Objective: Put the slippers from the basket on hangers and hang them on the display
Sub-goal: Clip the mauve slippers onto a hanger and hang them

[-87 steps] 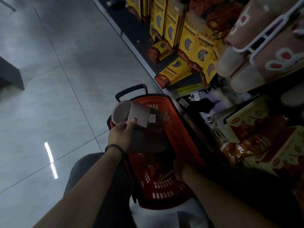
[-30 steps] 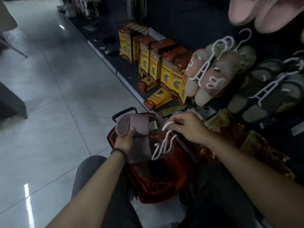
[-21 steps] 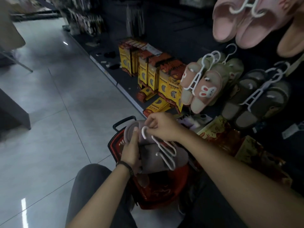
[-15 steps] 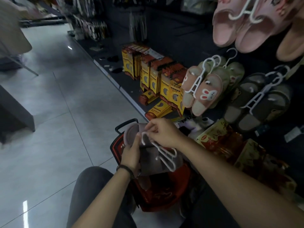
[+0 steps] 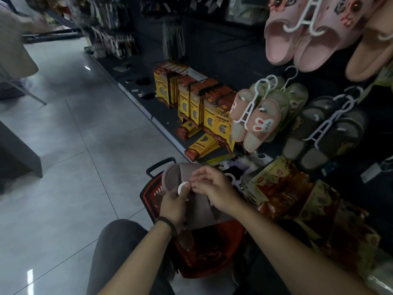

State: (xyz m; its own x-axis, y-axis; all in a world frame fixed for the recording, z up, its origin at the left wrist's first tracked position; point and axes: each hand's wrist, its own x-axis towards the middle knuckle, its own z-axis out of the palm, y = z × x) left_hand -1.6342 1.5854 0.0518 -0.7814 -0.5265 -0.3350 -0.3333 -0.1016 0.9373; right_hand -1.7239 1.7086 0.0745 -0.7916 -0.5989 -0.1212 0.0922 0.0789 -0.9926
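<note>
At six o'clock in the view, a grey-trousered knee (image 5: 119, 248) sits beside the red basket (image 5: 214, 256), which stands on the floor between the legs. Just above the basket, the left hand (image 5: 172, 204), a dark wristband (image 5: 168, 225) on its wrist, grips the mauve slippers (image 5: 173, 176) from the side, with its thumb laid on top. The right hand (image 5: 215, 188) comes in from four o'clock with curled fingertips pinching the white hanger (image 5: 182, 186). Only the hanger's round hook shows, against the slippers' upper; the rest is hidden under the hand. The basket's black handle (image 5: 161, 165) rises behind the slippers.

At three o'clock lie red and yellow packets (image 5: 280, 188) with printed characters too blurred to read. On the display beyond them hang bunny-faced slippers (image 5: 259, 124) at two o'clock and dark grey slippers (image 5: 331, 135) to their right, each pair on a white hanger. Yellow boxes (image 5: 204, 111) stand at twelve o'clock, their print illegible. Pink slippers (image 5: 306, 47) hang highest, at one o'clock.
</note>
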